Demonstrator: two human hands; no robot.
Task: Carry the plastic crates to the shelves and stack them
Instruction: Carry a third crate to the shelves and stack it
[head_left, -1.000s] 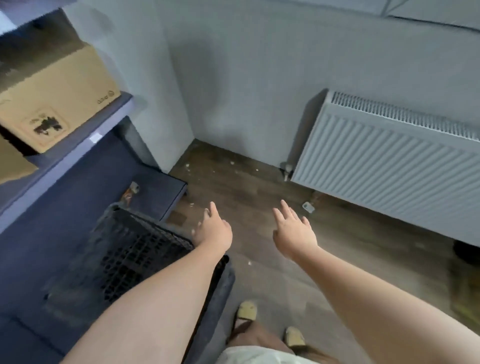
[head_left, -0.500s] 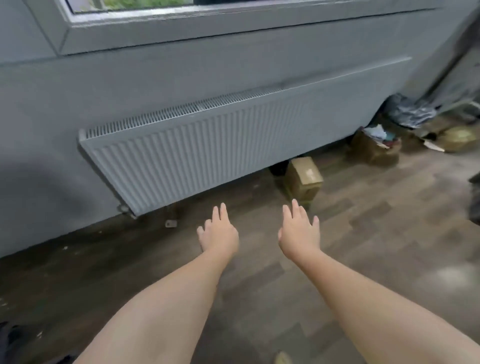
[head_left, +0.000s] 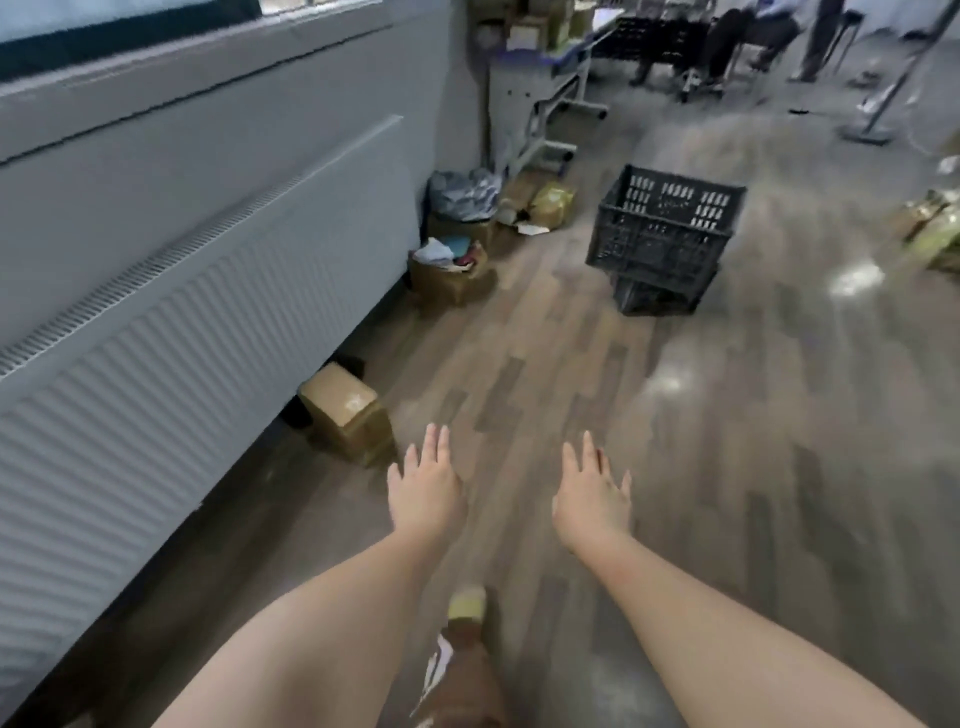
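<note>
Dark slotted plastic crate (head_left: 662, 228) sits on the floor, well ahead and rightward of both hands. Right hand (head_left: 592, 499) nearer; left hand (head_left: 426, 488) likewise spread, empty.

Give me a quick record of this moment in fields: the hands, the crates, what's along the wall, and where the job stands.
left hand: open, fingers straight, holds nothing
right hand: open, fingers spread, holds nothing
crates: dark plastic, on the floor ahead, right of centre; upper one sits askew on a lower one
radiator: white, along the left wall
cardboard box: on the floor by the radiator's end
floor: wood-pattern, glossy
task state: crates not yet picked up; no shelves in view
</note>
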